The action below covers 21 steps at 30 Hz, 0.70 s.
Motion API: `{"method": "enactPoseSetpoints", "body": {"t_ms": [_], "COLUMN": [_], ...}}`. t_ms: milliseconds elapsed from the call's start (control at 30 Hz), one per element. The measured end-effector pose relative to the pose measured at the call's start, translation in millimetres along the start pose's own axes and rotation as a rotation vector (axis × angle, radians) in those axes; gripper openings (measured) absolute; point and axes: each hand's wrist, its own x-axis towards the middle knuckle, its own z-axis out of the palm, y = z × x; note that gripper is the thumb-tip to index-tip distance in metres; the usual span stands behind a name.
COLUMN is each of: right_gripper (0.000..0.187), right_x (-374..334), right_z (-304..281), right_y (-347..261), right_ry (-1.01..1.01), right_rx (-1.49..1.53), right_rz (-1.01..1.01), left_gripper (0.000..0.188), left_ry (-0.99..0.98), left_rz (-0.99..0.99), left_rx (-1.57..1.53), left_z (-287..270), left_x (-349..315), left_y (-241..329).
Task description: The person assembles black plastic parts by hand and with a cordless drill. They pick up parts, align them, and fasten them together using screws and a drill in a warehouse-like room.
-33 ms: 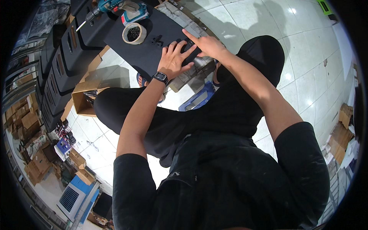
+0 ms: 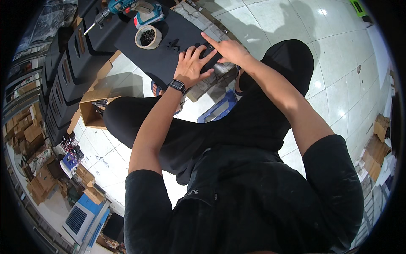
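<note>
My left hand (image 2: 191,67) lies on a dark board (image 2: 146,63) with its fingers spread, and a black watch (image 2: 176,85) is on that wrist. Close beside it, my right hand (image 2: 231,51) rests at the board's right edge. Its index finger is stretched out and the thumb stands apart, while the other fingers bend under and are partly hidden. A small black part (image 2: 210,47) shows between the two hands. Several more small black pieces (image 2: 173,45) lie on the board, left of my left fingertips. A pale round tub (image 2: 157,37) holding small dark screws (image 2: 147,37) stands behind them.
A teal cordless drill (image 2: 113,9) with a bit lies at the far left, near its battery base (image 2: 149,17). Black cases (image 2: 86,40) are lined up on the left. An opened cardboard box (image 2: 91,112) stands by my left knee, and a blue plastic stool (image 2: 218,108) is between my legs.
</note>
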Motion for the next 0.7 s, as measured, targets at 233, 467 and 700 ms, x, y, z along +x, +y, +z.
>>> {"method": "enactPoseSetpoints", "body": {"t_ms": [233, 467, 700], "right_gripper": [0.134, 0.138, 0.140], "right_x": [3.7, 3.5, 2.8], "right_z": [-4.5, 3.2, -0.2], "right_y": [2.0, 8.5, 5.4], "right_ry": [-0.014, 0.022, 0.026], "right_rx": [0.003, 0.031, 0.014], "right_rz": [0.022, 0.013, -0.014], "left_gripper": [0.070, 0.069, 0.069], "left_ry": [0.047, 0.064, 0.059], "left_rz": [0.073, 0.079, 0.067], "left_rx": [0.053, 0.050, 0.066], "left_z": [6.7, 10.0, 4.9], "left_x": [5.7, 8.0, 4.3], "left_y": [-6.2, -1.7, -2.2]}}
